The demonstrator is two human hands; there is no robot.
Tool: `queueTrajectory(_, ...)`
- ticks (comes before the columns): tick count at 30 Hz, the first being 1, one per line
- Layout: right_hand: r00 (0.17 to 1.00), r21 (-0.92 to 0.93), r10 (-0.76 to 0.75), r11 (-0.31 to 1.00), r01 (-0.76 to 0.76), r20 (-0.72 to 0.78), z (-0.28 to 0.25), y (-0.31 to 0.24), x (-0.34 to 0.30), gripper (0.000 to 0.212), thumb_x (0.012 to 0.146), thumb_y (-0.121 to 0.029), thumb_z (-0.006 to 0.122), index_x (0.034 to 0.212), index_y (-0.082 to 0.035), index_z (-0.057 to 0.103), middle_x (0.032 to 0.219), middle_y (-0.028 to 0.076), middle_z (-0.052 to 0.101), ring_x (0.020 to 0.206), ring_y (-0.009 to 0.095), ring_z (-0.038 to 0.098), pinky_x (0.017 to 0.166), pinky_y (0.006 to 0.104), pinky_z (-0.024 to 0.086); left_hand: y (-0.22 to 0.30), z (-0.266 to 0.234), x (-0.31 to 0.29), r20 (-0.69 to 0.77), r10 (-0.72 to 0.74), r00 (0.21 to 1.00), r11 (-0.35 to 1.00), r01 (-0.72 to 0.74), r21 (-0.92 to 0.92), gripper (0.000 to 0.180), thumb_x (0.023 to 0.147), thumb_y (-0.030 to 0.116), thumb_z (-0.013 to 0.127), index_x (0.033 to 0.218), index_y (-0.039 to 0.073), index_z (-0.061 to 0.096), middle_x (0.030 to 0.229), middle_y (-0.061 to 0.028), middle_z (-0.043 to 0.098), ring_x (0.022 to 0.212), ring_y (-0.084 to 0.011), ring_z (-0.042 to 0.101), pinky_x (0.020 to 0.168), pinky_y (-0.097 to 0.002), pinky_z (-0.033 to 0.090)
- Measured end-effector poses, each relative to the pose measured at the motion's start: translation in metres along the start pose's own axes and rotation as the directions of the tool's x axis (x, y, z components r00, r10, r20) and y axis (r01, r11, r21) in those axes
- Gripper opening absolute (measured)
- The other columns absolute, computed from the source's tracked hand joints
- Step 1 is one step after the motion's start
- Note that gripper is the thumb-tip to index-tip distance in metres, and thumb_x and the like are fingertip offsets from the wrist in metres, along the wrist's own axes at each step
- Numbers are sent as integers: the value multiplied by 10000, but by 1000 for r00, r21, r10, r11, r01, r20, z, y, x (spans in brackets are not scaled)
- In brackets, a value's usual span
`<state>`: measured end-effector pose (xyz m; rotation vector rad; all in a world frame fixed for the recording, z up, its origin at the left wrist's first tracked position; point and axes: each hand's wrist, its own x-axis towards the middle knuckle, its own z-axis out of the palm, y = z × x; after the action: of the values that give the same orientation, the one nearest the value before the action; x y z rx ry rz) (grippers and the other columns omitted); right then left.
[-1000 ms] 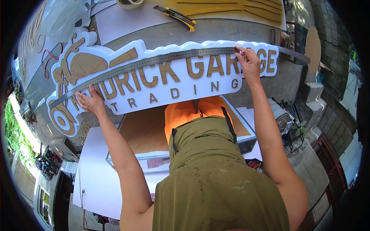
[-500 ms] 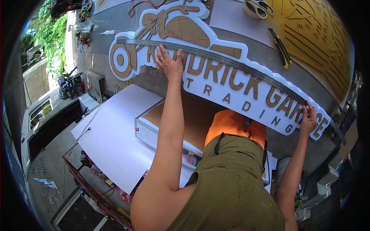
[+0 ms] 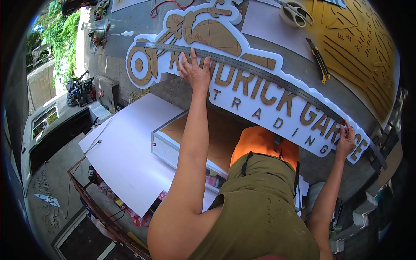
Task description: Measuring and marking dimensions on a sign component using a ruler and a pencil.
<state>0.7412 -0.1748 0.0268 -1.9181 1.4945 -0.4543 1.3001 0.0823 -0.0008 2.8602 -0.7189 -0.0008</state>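
A white sign board (image 3: 246,108) with a wavy outline lies across the table, bearing brown cut-out letters and a motorcycle shape. Along it stretches a long metal ruler (image 3: 264,71), running from the wheel at the left to beyond the sign's right end. My left hand (image 3: 197,76) rests with fingers spread over the ruler and the first letters. At the right end, my right hand (image 3: 345,144) is closed in a pinch beside the ruler, over the last letters. Something small and reddish shows at its fingertips, too small to name.
A yellow-and-black utility knife (image 3: 319,60) lies beyond the sign, near scissors (image 3: 294,14) with pale handles. At the far right is a golden-yellow stencil sheet (image 3: 342,43). A large white sheet (image 3: 130,143) and a box frame (image 3: 164,145) stand lower left.
The view has shifted slightly, so the sign and table sit a little differently in the picture. Both hands keep their places on the sign and ruler.
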Motion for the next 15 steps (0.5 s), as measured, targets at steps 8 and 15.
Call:
queueTrajectory(8,1000,22,-14,1000,14,-1,1,1,0,354,986,-98,688,1338,-135,697,891,-46,497,714,77,361,637,229,353,-1,-1,1,-6,4,1000,1000,-4,11,753,961,728,461,1589,322,370,1646,-180,234,1509,-445,175,1171,-680,131)
queueTrajectory(15,1000,33,-14,999,13,7,1,0,-1,361,986,-86,684,1345,-129,692,905,-42,492,719,76,360,640,224,350,-8,-12,11,-93,69,993,995,-63,71,596,982,492,617,1516,271,476,1526,-195,335,1395,-409,339,1122,-615,263)
